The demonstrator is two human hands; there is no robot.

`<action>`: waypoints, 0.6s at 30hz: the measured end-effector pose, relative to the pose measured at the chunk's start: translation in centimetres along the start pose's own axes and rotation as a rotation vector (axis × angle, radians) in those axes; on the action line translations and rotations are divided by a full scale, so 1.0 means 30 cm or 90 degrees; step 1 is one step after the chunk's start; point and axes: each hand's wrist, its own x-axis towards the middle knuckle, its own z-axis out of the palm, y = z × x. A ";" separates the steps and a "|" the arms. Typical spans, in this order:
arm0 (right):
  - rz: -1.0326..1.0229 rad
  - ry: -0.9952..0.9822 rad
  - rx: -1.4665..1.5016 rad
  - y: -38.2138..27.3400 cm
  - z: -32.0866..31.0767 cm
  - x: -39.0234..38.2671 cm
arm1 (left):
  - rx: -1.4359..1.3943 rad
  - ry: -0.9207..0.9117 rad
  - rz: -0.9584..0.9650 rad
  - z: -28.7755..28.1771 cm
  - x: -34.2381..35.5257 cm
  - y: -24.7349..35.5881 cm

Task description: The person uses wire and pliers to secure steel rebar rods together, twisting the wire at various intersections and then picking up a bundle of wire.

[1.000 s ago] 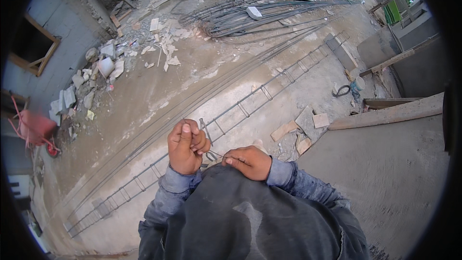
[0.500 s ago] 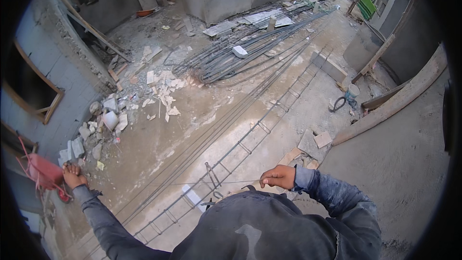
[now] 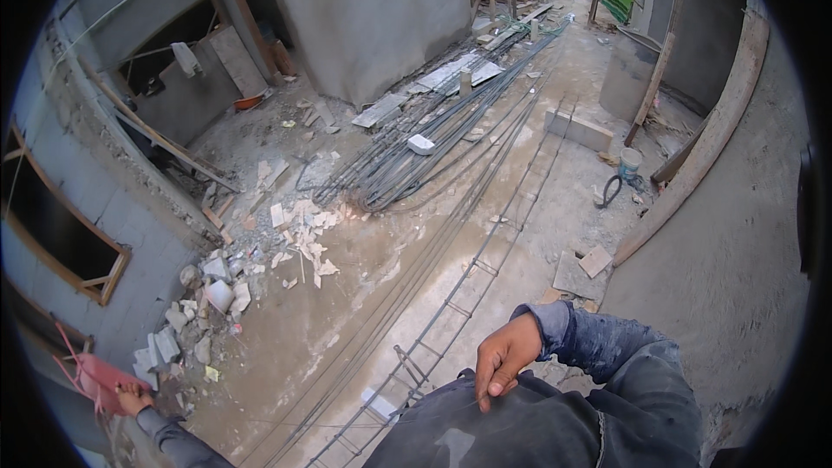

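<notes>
My right hand (image 3: 505,361) is bent inward in front of my dark jacket, thumb and fingers pinched on a thin wire (image 3: 476,400). The wire runs faintly off to the left, over the floor. Out at the far lower left is my left hand (image 3: 133,399), its fingers curled closed beside a red wheelbarrow (image 3: 102,379); what it holds is too small to make out. Between the hands a long ladder-like frame of tied rebar (image 3: 448,304) lies lengthwise. A short metal piece (image 3: 409,366) rests across it, with a white block (image 3: 380,405) underneath.
Long loose rebar (image 3: 407,175) is heaped ahead, a white block (image 3: 421,145) on top. Rubble (image 3: 208,295) lines the left wall. A concrete beam (image 3: 578,130), a bucket (image 3: 630,159) and a leaning timber plank (image 3: 693,182) are on the right.
The view has tilted up and shifted. My right hand has come in over my body, its fingers pointing lower, and my left hand sits lower in the picture. The rebar frame lies as before.
</notes>
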 end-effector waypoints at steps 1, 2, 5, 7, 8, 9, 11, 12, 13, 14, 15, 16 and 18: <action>0.027 0.002 -0.187 0.026 0.003 -0.001 | -0.044 -0.004 -0.022 0.024 -0.003 0.006; 0.057 0.004 -0.375 0.049 0.001 -0.001 | -0.003 -0.023 -0.038 0.046 -0.011 -0.001; 0.045 0.337 -0.355 0.061 -0.080 0.012 | 0.130 -0.071 -0.066 0.216 -0.193 -0.055; -0.043 0.356 -0.005 0.010 -0.124 0.009 | 0.034 -0.048 -0.078 0.194 -0.175 -0.066; -0.095 0.209 0.240 -0.034 -0.108 -0.018 | -0.010 -0.038 -0.082 0.180 -0.159 -0.052; -0.079 0.021 0.174 -0.086 -0.077 -0.015 | -0.015 -0.014 -0.088 0.155 -0.138 -0.032; -0.116 -0.372 0.013 -0.196 -0.013 -0.009 | -0.017 0.018 -0.098 0.141 -0.092 0.042; -0.065 -0.352 -0.081 -0.153 -0.010 -0.011 | -0.047 -0.001 -0.111 0.132 -0.067 0.054; -0.008 -0.322 -0.173 -0.058 -0.005 -0.015 | -0.079 -0.021 -0.133 0.121 -0.038 0.036; 0.014 -0.199 -0.254 -0.021 -0.018 -0.017 | -0.108 -0.037 -0.158 0.115 -0.016 0.012; 0.050 -0.078 -0.327 0.021 -0.031 -0.019 | -0.070 -0.053 -0.170 0.140 -0.038 -0.033; 0.044 0.131 -0.385 0.024 -0.077 -0.020 | -0.027 -0.068 -0.177 0.219 -0.129 -0.070; 0.014 0.533 -0.493 -0.007 -0.160 -0.009 | 0.010 -0.073 -0.153 0.276 -0.182 -0.063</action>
